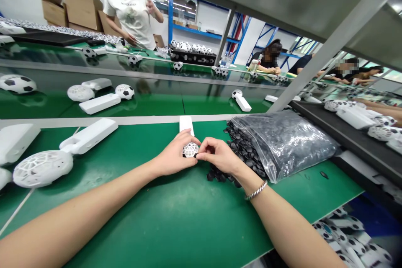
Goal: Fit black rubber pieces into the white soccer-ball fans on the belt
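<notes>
Fan [190, 149] in the middle here, a small white one with a ball-shaped grille, resting on the green table [176, 217]. The left hand [174, 157] curls around the grille, and the fan's handle [186, 124] pokes away from the person. The right hand [220, 155] pinches a tiny black bit [195, 155] right against the grille; can't tell exactly what it is. Just beside that hand a clear bag [289, 142] spills loose black parts [241, 146]. A second fan [63, 155] lies off to the left.

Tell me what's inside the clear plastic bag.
Small black parts fill the clear plastic bag and spill from its mouth beside the right hand. Those deeper down are covered.
</notes>
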Tool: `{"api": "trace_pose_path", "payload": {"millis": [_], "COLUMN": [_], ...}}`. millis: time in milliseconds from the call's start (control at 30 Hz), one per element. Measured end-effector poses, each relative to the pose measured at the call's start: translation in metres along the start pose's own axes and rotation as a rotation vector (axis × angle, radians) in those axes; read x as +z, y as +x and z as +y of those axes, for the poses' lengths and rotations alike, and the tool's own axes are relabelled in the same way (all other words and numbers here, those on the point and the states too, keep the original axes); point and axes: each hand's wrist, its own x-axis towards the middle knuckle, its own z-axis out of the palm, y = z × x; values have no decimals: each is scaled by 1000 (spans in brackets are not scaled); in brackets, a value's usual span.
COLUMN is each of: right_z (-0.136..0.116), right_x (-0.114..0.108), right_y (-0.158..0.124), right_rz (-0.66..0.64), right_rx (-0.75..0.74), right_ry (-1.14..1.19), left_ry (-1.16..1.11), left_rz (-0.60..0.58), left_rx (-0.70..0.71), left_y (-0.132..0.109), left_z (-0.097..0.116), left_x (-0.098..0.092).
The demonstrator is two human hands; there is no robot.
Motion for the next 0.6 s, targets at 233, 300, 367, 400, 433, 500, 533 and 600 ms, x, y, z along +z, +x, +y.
{"api": "trace_pose_path", "payload": {"millis": [233, 300, 367, 400, 433, 500, 533, 600], "right_z": [7, 10, 14, 16, 18, 22, 23, 25], "right_x": [-18, -32, -44, -47, -48, -45, -42, -36], "right_y": [7, 8, 8, 8, 7, 6, 6, 6], "right_rz": [155, 296, 373, 374, 353, 279, 239, 176], "right_rx": [37, 41, 71, 81, 82, 60, 47, 29], "right_ry": [-62, -164, -320, -410, -495, -628, -671, -733], "left_ry": [4, 48, 91, 91, 71, -1, -33, -71], "left_rz": [-26, 43, 137, 166, 173, 148, 128, 96], "left_rx": [43, 34, -50, -102, -144, -181, -182, -178], "left_y": [-1, -2, -2, -1, 0, 2, 2, 1], "left_z": [-2, -6, -10, -13, -14, -16, -15, -12], "left_x": [2, 4, 4, 3, 1, -4, -7, -11]}}
